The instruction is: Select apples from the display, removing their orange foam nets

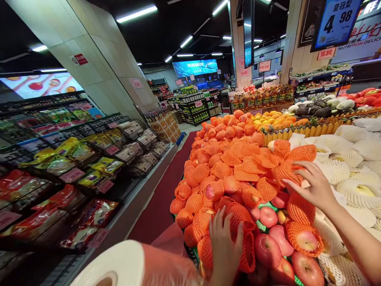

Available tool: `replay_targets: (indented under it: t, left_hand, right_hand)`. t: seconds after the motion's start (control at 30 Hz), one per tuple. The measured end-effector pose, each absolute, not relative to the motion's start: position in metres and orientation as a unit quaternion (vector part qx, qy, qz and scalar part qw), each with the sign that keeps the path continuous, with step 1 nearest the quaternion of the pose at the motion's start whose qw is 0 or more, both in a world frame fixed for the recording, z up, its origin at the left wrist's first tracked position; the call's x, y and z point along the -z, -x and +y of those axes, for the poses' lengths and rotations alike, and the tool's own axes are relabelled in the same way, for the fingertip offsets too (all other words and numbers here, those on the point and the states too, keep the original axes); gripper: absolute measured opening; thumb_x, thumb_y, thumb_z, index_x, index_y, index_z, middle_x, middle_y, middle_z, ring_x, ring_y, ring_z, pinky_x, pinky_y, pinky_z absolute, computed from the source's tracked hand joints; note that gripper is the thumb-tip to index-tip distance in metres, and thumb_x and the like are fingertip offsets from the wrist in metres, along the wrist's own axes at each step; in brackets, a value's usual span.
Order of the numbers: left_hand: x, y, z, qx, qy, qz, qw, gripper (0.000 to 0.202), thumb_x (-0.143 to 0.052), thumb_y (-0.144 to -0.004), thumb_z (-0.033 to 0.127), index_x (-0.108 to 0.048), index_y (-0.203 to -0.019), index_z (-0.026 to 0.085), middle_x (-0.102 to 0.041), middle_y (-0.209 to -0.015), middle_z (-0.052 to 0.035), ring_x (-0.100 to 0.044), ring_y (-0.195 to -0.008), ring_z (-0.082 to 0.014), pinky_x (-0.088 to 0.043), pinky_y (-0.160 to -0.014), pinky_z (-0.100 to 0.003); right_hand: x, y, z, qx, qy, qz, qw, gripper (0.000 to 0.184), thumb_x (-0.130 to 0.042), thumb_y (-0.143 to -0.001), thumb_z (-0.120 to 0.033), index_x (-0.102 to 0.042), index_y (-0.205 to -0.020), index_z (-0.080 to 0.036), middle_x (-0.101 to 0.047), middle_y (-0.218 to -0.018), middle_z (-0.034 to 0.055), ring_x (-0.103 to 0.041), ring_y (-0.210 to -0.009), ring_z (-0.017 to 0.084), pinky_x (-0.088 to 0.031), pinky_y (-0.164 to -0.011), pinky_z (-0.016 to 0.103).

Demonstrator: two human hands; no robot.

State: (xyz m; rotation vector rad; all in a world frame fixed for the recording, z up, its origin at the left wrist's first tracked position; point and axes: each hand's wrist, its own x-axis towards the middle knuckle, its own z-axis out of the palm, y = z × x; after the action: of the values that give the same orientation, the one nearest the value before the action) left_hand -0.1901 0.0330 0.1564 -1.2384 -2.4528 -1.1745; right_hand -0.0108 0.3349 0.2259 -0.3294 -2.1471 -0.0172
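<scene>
My left hand (224,242) is low in the head view, its fingers spread against a dark orange foam net sleeve (248,248) at the near side of the heap. Farther right, my right hand (312,184) reaches in from the right edge. Its thumb and fingers are apart and curved by another orange foam net (284,171); how firmly they touch it I cannot tell. Between and below the hands lie several bare red apples (268,246). One apple (307,240) sits inside a net sleeve, its top showing.
White-netted fruit (361,188) lies right of the apples. A roll of clear plastic bags (127,264) stands at the near left. Yellow fruit (272,119) lies behind a low yellow fence (300,133). Racks of packaged goods (107,167) line the left, across a dark red floor strip (162,198).
</scene>
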Motion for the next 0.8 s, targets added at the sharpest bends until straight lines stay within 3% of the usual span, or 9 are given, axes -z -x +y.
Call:
replay_targets:
  t: [0.07,0.17,0.27,0.33,0.47,0.57,0.67,0.73,0.8]
  left_hand:
    - [-0.160,0.181,0.037,0.435,0.435,-0.785,0.066,0.023,-0.059,-0.097,0.030,-0.072,-0.114,0.022,-0.065,-0.142,-0.0139,-0.057,-0.134,-0.0375,-0.039,-0.114,-0.075]
    - [-0.171,0.162,0.047,0.499,0.463,-0.729,-0.069,0.027,-0.065,-0.094,0.027,-0.069,-0.121,0.025,-0.064,-0.144,-0.0115,-0.057,-0.136,-0.0337,-0.043,-0.116,-0.067]
    - [-0.180,0.146,0.058,0.551,0.436,-0.672,-0.232,0.083,-0.086,-0.077,0.031,-0.048,-0.150,0.025,-0.057,-0.152,-0.0134,-0.059,-0.134,-0.0317,-0.049,-0.116,-0.055]
    - [-0.183,0.141,0.064,0.576,0.414,-0.657,-0.255,0.100,-0.091,-0.071,0.028,-0.039,-0.157,0.022,-0.055,-0.154,-0.0152,-0.059,-0.135,-0.0322,-0.050,-0.117,-0.052]
    - [-0.182,0.142,0.071,0.575,0.431,-0.672,-0.180,0.069,-0.068,-0.081,0.013,-0.052,-0.148,0.019,-0.059,-0.151,-0.0145,-0.054,-0.143,-0.0326,-0.043,-0.123,-0.051]
    - [-0.176,0.145,0.073,0.549,0.436,-0.702,-0.127,0.072,-0.064,-0.080,0.010,-0.048,-0.150,0.017,-0.059,-0.151,-0.0169,-0.055,-0.142,-0.0330,-0.046,-0.120,-0.051]
    - [-0.169,0.147,0.076,0.541,0.391,-0.745,-0.014,0.052,-0.061,-0.083,0.013,-0.053,-0.135,0.015,-0.069,-0.129,-0.0176,-0.070,-0.116,-0.0301,-0.059,-0.099,-0.047]
    - [-0.167,0.149,0.078,0.526,0.380,-0.757,0.072,0.022,-0.057,-0.088,0.015,-0.059,-0.110,0.018,-0.072,-0.101,-0.0098,-0.073,-0.089,-0.0237,-0.061,-0.079,-0.038]
    - [-0.167,0.152,0.080,0.504,0.395,-0.758,0.121,0.006,-0.054,-0.091,0.016,-0.057,-0.092,0.021,-0.068,-0.082,-0.0032,-0.069,-0.074,-0.0193,-0.056,-0.068,-0.031]
  right_hand:
    - [-0.228,0.006,0.312,-0.126,0.159,-0.839,0.505,0.025,-0.075,-0.094,-0.040,-0.059,-0.092,-0.021,-0.069,-0.114,0.0074,-0.067,-0.100,0.022,-0.052,-0.095,0.035]
    - [-0.214,0.010,0.273,-0.338,0.211,-0.793,0.461,0.024,-0.069,-0.097,-0.046,-0.059,-0.097,-0.024,-0.067,-0.096,-0.0001,-0.065,-0.089,0.016,-0.052,-0.084,0.024]
    - [-0.193,0.021,0.236,-0.472,0.275,-0.727,0.415,0.037,-0.067,-0.094,-0.058,-0.060,-0.111,-0.025,-0.067,-0.106,0.0013,-0.065,-0.102,0.017,-0.054,-0.089,0.022]
    - [-0.183,0.026,0.216,-0.537,0.279,-0.707,0.365,0.045,-0.068,-0.093,-0.061,-0.058,-0.119,-0.026,-0.067,-0.116,0.0035,-0.067,-0.109,0.018,-0.056,-0.094,0.023]
    - [-0.179,0.023,0.196,-0.634,0.192,-0.690,0.291,0.061,-0.078,-0.089,-0.051,-0.051,-0.139,-0.030,-0.067,-0.134,0.0074,-0.068,-0.121,0.020,-0.057,-0.103,0.028]
    - [-0.178,0.016,0.197,-0.653,0.185,-0.667,0.307,0.050,-0.081,-0.086,-0.043,-0.060,-0.130,-0.028,-0.071,-0.125,0.0085,-0.071,-0.112,0.020,-0.061,-0.094,0.027]
    - [-0.172,0.011,0.204,-0.610,0.246,-0.669,0.347,0.029,-0.078,-0.086,-0.041,-0.070,-0.106,-0.022,-0.073,-0.097,0.0076,-0.071,-0.083,0.017,-0.060,-0.072,0.023]
    - [-0.169,0.009,0.208,-0.551,0.292,-0.673,0.397,0.025,-0.077,-0.082,-0.039,-0.071,-0.098,-0.020,-0.070,-0.089,0.0061,-0.065,-0.072,0.015,-0.055,-0.063,0.021]
    - [-0.168,0.007,0.211,-0.496,0.317,-0.676,0.444,0.022,-0.075,-0.081,-0.037,-0.070,-0.094,-0.020,-0.066,-0.084,0.0040,-0.059,-0.064,0.013,-0.051,-0.059,0.022]
